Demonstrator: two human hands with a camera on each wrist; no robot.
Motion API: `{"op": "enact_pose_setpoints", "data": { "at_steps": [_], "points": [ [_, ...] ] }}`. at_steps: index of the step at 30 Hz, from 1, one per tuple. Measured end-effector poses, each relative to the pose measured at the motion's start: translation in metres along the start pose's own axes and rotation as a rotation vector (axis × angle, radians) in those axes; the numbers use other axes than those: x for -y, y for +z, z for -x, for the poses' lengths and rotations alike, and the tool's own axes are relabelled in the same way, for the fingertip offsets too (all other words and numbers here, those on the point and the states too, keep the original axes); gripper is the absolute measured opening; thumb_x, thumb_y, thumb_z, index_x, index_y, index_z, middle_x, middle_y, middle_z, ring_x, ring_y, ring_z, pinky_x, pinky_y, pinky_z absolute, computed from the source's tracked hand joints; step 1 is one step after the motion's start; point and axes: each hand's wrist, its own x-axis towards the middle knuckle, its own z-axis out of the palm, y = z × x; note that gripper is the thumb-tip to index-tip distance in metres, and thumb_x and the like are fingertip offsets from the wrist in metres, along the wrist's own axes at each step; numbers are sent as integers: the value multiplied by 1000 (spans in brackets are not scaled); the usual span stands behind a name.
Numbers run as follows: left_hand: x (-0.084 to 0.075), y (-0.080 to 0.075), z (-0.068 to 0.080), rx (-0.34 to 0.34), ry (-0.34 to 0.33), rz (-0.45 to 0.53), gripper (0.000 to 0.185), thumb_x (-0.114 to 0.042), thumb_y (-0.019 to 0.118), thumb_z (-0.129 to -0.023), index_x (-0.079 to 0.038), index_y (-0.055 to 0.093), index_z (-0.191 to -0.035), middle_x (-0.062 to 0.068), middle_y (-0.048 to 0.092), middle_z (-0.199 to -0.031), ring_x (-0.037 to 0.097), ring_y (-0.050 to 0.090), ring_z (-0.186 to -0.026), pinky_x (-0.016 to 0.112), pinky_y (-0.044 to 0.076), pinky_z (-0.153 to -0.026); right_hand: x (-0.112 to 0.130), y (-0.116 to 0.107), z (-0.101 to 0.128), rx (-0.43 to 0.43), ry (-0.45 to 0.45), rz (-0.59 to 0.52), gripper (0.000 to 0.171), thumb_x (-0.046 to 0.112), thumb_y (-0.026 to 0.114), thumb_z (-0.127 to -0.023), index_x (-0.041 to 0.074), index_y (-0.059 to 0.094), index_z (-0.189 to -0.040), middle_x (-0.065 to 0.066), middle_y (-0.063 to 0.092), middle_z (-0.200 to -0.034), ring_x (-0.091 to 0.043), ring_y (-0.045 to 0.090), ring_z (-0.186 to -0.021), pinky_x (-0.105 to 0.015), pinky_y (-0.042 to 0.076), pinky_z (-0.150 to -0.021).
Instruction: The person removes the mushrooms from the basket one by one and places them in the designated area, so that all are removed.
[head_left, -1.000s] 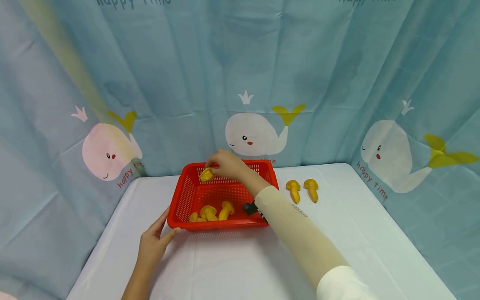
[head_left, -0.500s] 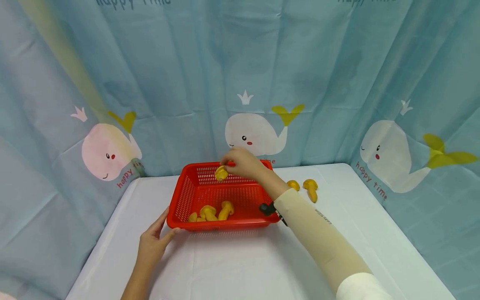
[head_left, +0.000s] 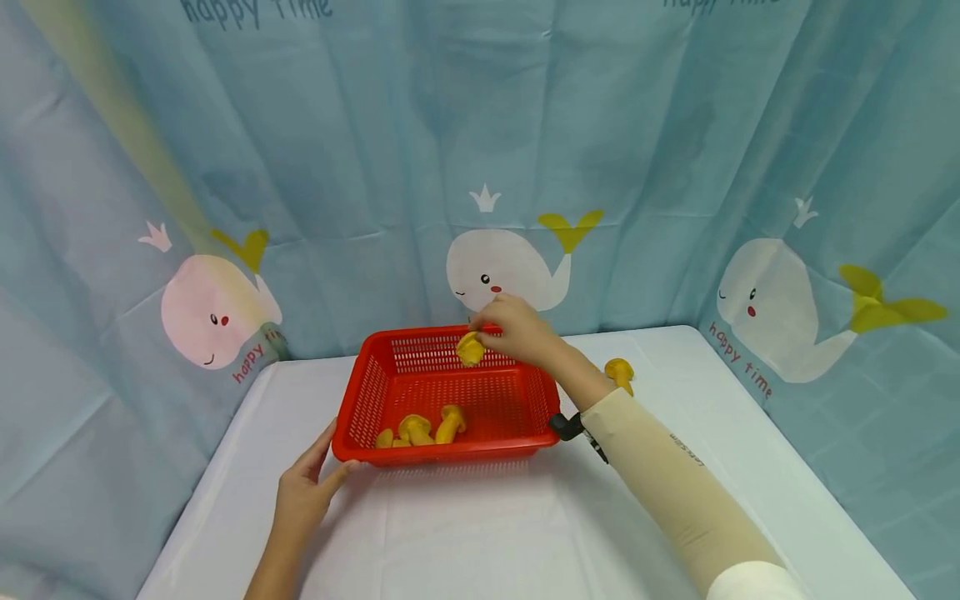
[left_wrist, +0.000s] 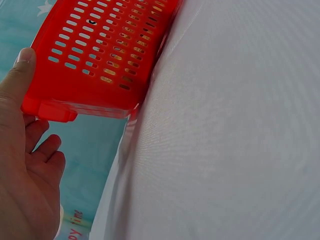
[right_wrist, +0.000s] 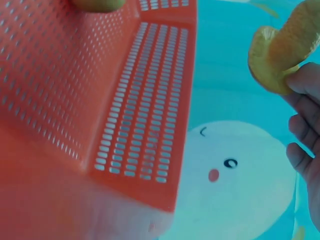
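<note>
1. Table: white cover; bare surface lies in front of the basket and to both sides.
2. Red basket: stands toward the table's rear, close to the curtain; several yellow mushrooms lie at its near wall.
3. Left hand: fingers relaxed, thumb resting against the basket's near-left corner.
4. Right hand: fingertips pinch one mushroom above the basket's far wall.
5. Loose mushroom: on the table, right of the basket.

Red perforated basket, yellow mushrooms
</note>
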Motion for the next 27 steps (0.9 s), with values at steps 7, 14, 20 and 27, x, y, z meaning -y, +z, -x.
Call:
{"op": "enact_pose_setpoints", "data": {
  "at_steps": [7,14,20,27],
  "points": [
    [-1,0,1,-6,0,5,77,-7,84,-84,-21,51,-152,2,51,-155,-9,41,-140,4,35,-105,-13,-14,20,-83,-8,-40,12,11,73,-93,13,80,-103,2,77,-100,-19,58,-92,-34,50,-80],
    [-1,0,0,-1,1,1,77,-7,83,-85,-21,50,-153,3,51,-155,-10,41,-139,5,36,-105,-30,-23,41,-119,31,-45,13,11,74,-92,11,80,-104,0,76,-101,-19,58,-94,-34,51,-80],
    [-1,1,1,-7,-18,0,75,-10,83,-85,-20,51,-152,1,51,-155,-11,41,-139,4,36,-105,-35,-34,61,-111,109,-53,14,13,75,-93,12,79,-106,0,74,-104,-19,58,-98,-35,53,-85],
    [-3,1,0,-4,-17,30,75,-8,82,-86,-22,51,-152,1,51,-155,-8,42,-140,6,36,-106,-47,-42,78,-143,115,-44,14,10,76,-93,13,78,-106,1,75,-104,-20,58,-98,-36,53,-83]
  ]
}}
